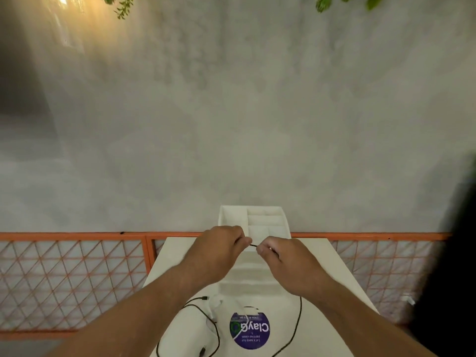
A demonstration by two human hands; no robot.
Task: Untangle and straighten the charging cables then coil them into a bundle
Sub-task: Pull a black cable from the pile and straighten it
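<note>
Hands meet above the far half of a white table (327, 253) as a person works on a tangle of charging leads. The left hand (219, 249) and the right hand (286, 261) each pinch the black cable (253, 245) between curled fingers and thumb, close together, so that only a short taut stretch of it shows between them. Holding it raised and tight like this looks meant to pull one section straight while the slack hangs clear of the surface. From under the right wrist the same dark lead drops to the near part of the table and curves off toward the near edge. Another run of it lies in loose loops on the near left, crossing itself beside what appears to be a white cable (215, 305); whether the two are knotted together there cannot be told. A round purple sticker (249, 331) sits between the loops. A white divided tray (257, 217) stands at the far end of the table, just beyond the hands and apart from the cable. Behind run an orange lattice railing (77, 266) and a grey concrete wall (231, 112), with green leaves (324, 2) at the top. Judging by the loops on the table, straightening is under way and coiling has not yet begun; the loose near-left loops could snag as the slack is drawn through.
</note>
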